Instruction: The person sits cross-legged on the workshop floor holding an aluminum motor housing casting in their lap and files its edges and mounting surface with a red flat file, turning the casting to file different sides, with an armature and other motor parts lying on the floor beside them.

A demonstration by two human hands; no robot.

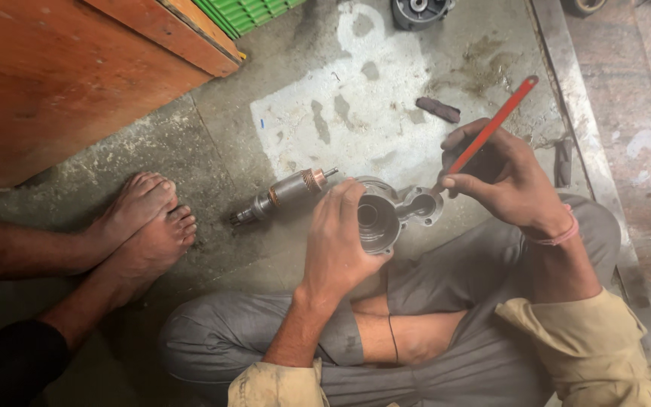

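On the stained concrete floor [356, 98] I sit cross-legged, with a wooden panel [47, 75] filling the upper left and another person's bare feet [145, 226] resting just beside my knee. Over my lap, my left hand [337, 241] is wrapped around a grey metal motor housing [386, 215], its open bore facing up. My right hand [502, 177] pinches a red-handled tool [491, 128] whose tip sits in the housing's smaller opening. A motor armature [284, 192] lies on the floor just left of the housing.
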